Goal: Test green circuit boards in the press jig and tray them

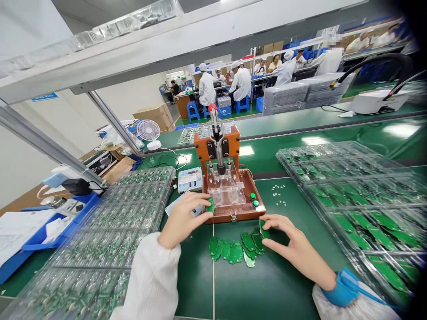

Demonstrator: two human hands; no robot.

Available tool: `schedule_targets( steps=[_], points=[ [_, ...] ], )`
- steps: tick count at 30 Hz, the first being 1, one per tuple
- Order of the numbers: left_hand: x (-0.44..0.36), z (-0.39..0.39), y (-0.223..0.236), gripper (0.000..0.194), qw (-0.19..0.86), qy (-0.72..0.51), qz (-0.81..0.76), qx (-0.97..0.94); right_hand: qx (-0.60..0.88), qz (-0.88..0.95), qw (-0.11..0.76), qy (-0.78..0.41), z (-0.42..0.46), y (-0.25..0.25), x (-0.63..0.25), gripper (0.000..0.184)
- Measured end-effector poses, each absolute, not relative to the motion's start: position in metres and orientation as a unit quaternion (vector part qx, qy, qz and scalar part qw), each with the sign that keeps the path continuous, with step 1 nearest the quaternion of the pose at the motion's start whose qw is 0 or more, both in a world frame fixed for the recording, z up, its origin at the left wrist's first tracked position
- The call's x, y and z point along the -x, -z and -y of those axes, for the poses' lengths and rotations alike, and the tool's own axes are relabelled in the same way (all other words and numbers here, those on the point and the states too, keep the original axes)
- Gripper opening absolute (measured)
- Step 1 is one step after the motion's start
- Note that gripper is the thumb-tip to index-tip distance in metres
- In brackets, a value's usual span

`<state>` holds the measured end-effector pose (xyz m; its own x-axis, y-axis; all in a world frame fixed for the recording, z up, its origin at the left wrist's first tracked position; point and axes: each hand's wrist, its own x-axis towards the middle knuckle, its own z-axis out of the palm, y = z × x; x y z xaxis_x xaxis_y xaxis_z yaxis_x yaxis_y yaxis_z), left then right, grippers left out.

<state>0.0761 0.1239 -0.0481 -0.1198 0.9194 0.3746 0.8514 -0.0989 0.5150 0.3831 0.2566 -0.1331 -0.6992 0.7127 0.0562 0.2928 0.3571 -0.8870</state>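
Observation:
Between the thumb and fingers of my left hand point(188, 215) is a small green circuit board point(210, 205), held at the front left of an orange test fixture point(216, 218). The fixture has a toggle clamp point(218, 146) with a red tip and a clear plate beneath it. My right hand point(288, 238) pinches another green circuit board point(263, 227) near the fixture's right front corner. Below it, overlapping green boards point(231, 251) lie in a row on the green mat. Two green buttons point(254, 200) sit on the fixture's right side.
Clear trays of boards stand at left point(100, 231) and right point(347, 195). A small meter box point(190, 180) sits left of the fixture. Small white bits point(278, 194) lie on the mat. A white fan point(148, 131) stands behind, under a shelf point(140, 53). Co-workers sit farther back.

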Motion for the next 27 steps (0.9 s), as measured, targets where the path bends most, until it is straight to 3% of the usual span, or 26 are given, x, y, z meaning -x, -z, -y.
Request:
schedule_targets(
  steps=[6, 17, 27],
  points=[
    [-0.069, -0.173, 0.061, 0.011, 0.019, -0.314, -0.657, -0.685, 0.327, 0.8, 0.25, -0.437, -0.255, 0.13, -0.382, 0.03],
    [-0.073, -0.173, 0.07, 0.009, 0.049, -0.345, -0.657, -0.668, 0.327, 0.799, 0.242, -0.443, -0.252, 0.126, -0.38, 0.026],
    [-0.08, -0.167, 0.079, 0.008, 0.026, -0.359, -0.644, -0.675, 0.225, 0.868, 0.295, -0.329, -0.289, 0.069, -0.314, 0.017]
  ],
)
